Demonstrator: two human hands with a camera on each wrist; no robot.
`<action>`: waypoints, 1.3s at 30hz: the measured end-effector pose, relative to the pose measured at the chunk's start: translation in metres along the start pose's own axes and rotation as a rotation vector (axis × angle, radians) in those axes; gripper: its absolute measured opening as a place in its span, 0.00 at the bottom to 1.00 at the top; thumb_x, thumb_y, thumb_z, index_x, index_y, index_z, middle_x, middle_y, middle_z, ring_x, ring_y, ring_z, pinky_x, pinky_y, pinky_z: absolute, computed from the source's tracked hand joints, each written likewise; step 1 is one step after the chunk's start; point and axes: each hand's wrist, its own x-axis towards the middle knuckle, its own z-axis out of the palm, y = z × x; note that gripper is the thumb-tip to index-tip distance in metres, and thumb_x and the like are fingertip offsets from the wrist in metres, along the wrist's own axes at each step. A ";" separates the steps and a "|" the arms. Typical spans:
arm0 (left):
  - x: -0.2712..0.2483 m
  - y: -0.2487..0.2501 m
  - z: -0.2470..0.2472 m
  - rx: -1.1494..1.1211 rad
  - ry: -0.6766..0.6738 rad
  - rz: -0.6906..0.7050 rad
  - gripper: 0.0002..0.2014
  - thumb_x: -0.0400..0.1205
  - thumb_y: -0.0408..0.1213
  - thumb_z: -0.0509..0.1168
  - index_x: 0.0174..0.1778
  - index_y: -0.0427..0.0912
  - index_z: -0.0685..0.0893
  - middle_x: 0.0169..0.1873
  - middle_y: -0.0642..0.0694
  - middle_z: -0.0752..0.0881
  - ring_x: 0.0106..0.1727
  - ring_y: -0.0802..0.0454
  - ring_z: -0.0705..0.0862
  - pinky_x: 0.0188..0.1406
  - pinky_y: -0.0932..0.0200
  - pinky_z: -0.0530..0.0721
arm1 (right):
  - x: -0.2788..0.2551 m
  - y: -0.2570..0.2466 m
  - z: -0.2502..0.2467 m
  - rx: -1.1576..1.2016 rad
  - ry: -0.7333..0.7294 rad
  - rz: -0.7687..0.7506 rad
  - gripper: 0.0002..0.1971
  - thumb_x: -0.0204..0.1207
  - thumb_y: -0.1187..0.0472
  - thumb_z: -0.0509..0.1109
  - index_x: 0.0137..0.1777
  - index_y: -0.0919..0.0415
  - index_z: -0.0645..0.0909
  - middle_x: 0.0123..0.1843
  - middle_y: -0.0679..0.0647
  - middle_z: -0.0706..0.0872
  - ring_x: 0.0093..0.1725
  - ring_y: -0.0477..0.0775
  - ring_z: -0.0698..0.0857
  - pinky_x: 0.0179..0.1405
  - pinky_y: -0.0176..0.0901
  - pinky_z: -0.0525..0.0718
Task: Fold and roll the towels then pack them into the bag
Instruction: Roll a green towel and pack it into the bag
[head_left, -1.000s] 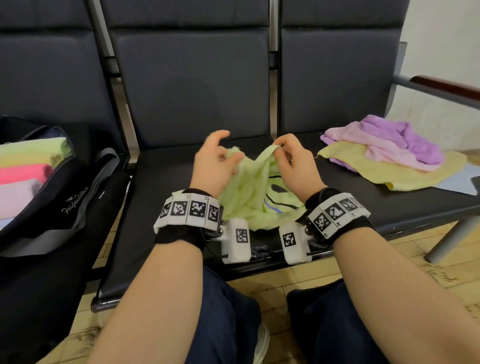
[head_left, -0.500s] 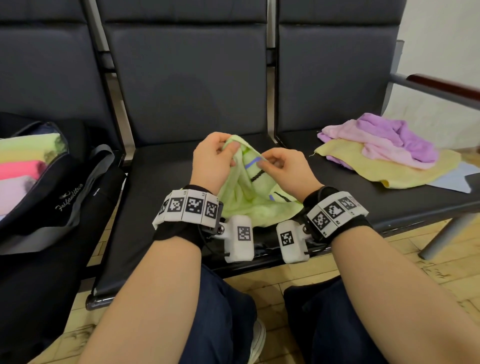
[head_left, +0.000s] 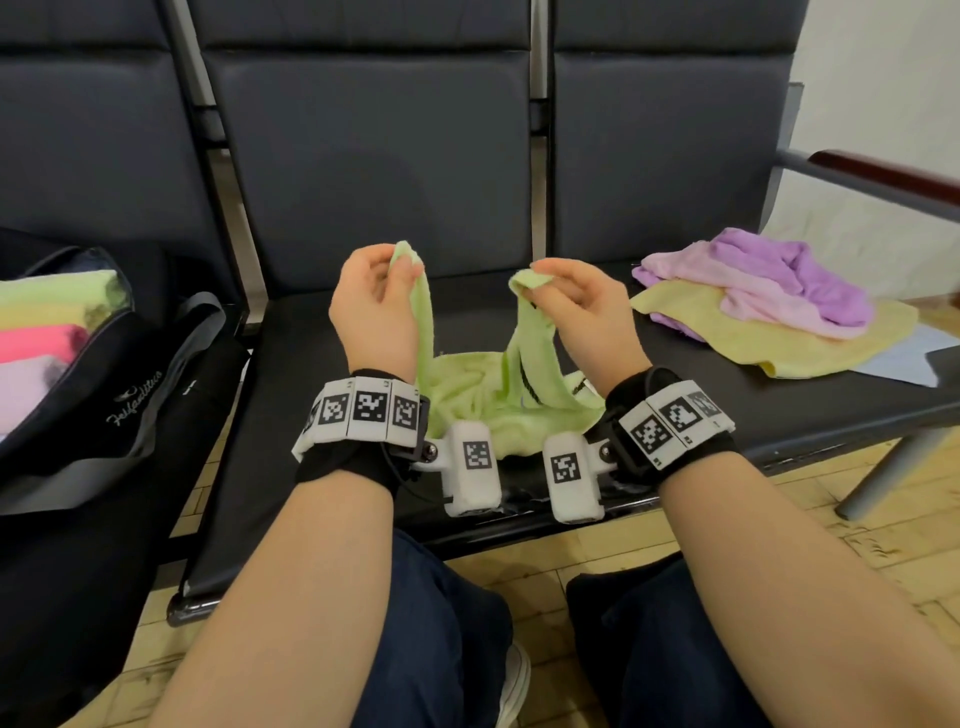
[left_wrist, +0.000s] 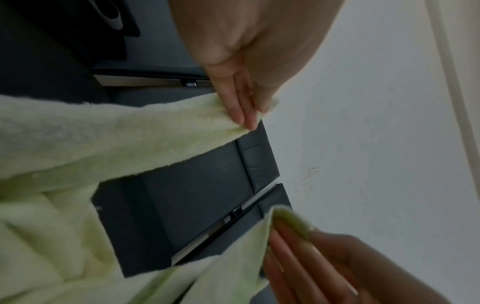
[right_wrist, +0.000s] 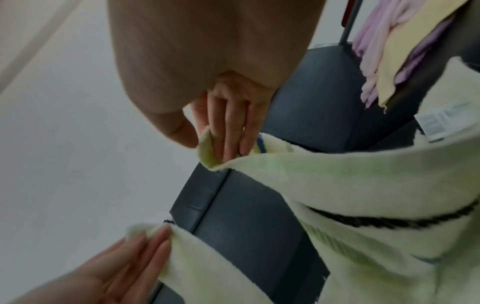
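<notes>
- The step in hand looks like opening out the green towel (head_left: 498, 400) so it can be folded; rolling and packing are not yet begun for this one.
- The left hand (head_left: 376, 317) pinches one corner of the towel between thumb and fingertips, raised at about 11 o'clock from the heap of cloth.
- The right hand (head_left: 582, 317) pinches another corner the same way, at about 1 o'clock from the heap; the two hands are apart, with a gap between them.
- In the left wrist view the fingers (left_wrist: 241, 107) lie together, clamped on the cloth's edge; the right wrist view shows the same hold on the other corner.
- Most of the towel lies bunched on the seat (head_left: 322, 364) just in front of the wrists, with two strips rising to the held corners.
- The bag (head_left: 119, 395) sits at 9 o'clock on the next seat, open, with rolled towels (head_left: 47, 332) inside.
- A pile of towels (head_left: 769, 306), purple, pink and yellow, waits at 2 o'clock on the right-hand seat.
- Next move, as I judge it: draw the corners wider apart and lift until the cloth hangs flat, then lay it on the seat for the first fold.
- That calls for a firm pinch on both corners, since the soft cloth may slip or stay twisted.
</notes>
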 end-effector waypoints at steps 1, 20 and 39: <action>-0.001 0.000 0.001 0.026 -0.026 -0.003 0.05 0.81 0.36 0.66 0.43 0.52 0.81 0.44 0.46 0.90 0.48 0.54 0.88 0.54 0.56 0.85 | -0.001 0.000 0.001 0.004 -0.042 -0.001 0.12 0.76 0.61 0.72 0.60 0.54 0.84 0.52 0.56 0.91 0.54 0.51 0.89 0.59 0.48 0.86; -0.012 0.000 0.013 0.136 -0.485 -0.207 0.04 0.80 0.32 0.69 0.44 0.47 0.85 0.40 0.46 0.88 0.38 0.57 0.85 0.40 0.60 0.85 | -0.006 -0.011 0.000 -0.158 -0.210 -0.166 0.06 0.75 0.63 0.75 0.47 0.65 0.84 0.38 0.60 0.90 0.43 0.59 0.88 0.53 0.47 0.83; -0.020 0.009 0.013 0.000 -0.620 -0.251 0.07 0.75 0.36 0.76 0.47 0.42 0.89 0.41 0.45 0.92 0.44 0.55 0.90 0.46 0.61 0.87 | -0.003 -0.008 -0.009 -0.137 -0.173 -0.199 0.05 0.73 0.67 0.76 0.40 0.57 0.87 0.34 0.47 0.86 0.32 0.37 0.79 0.36 0.29 0.77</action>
